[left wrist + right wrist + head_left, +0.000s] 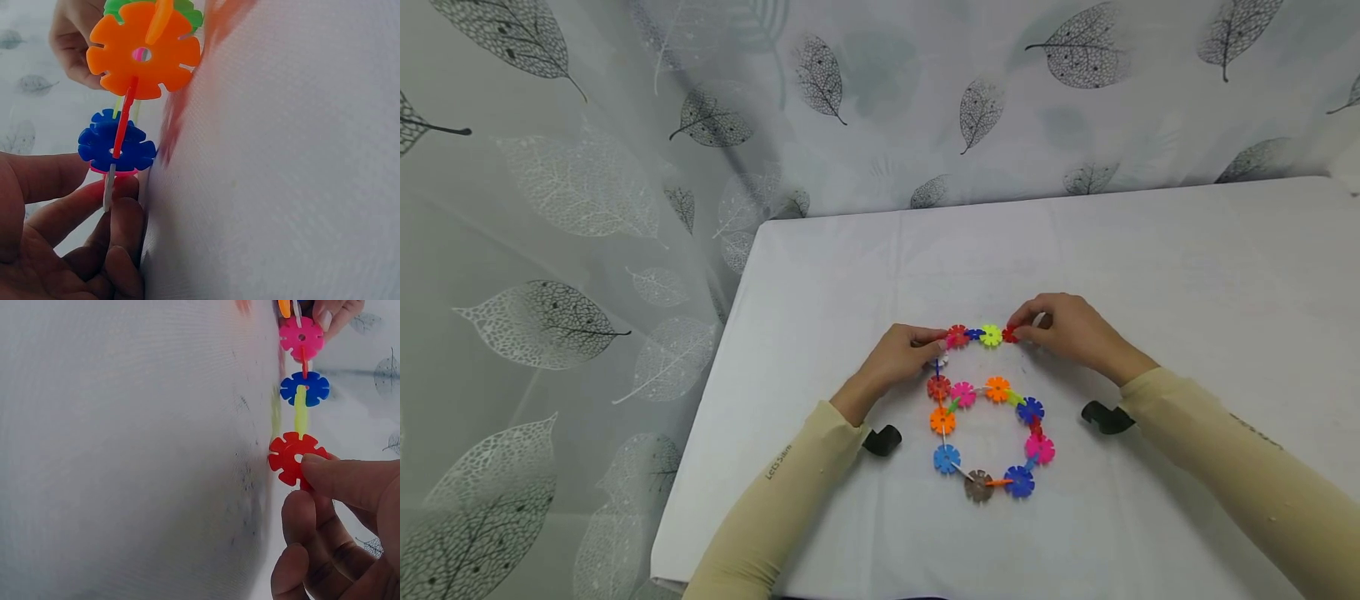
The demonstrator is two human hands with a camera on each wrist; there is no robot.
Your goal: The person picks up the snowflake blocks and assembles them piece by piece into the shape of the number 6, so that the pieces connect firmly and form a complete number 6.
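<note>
A chain of notched, flower-shaped plastic interlocking discs lies on the white table, shaped like a 6 in the head view. At its top right end my right hand pinches a red disc between thumb and fingers. That disc joins a yellow-green disc, then a blue disc. My left hand pinches the pink disc at the chain's top left corner. Below it the closed loop includes an orange disc, a brown disc and a dark blue disc.
A white cloth covers the table. Black wrist-worn pieces show beside both forearms. A leaf-patterned curtain hangs along the back and left edges of the table.
</note>
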